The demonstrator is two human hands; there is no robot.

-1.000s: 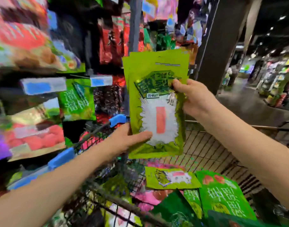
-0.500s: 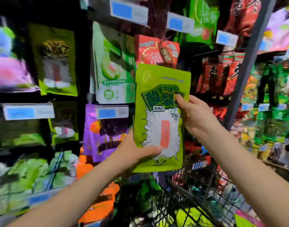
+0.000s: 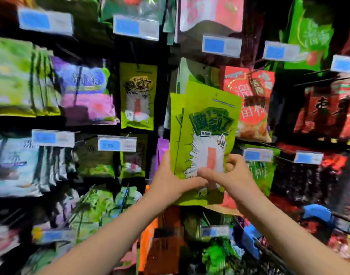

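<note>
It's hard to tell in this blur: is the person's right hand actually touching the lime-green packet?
Touching. The head view shows the right hand pinching the lime-green packet: thumb laid across its front, fingers curled at its right edge.

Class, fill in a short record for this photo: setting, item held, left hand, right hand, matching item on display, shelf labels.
Setting: inside a shop, view partly blurred
Item held: lime-green packets, two, one behind the other, upright
Left hand: grips the packets at their lower left edge
Right hand: pinches the front packet's lower right, thumb on its face
Matching item: hanging green packet, same design, on display to the left
Shelf labels: price tags with blue patches, print unreadable
</note>
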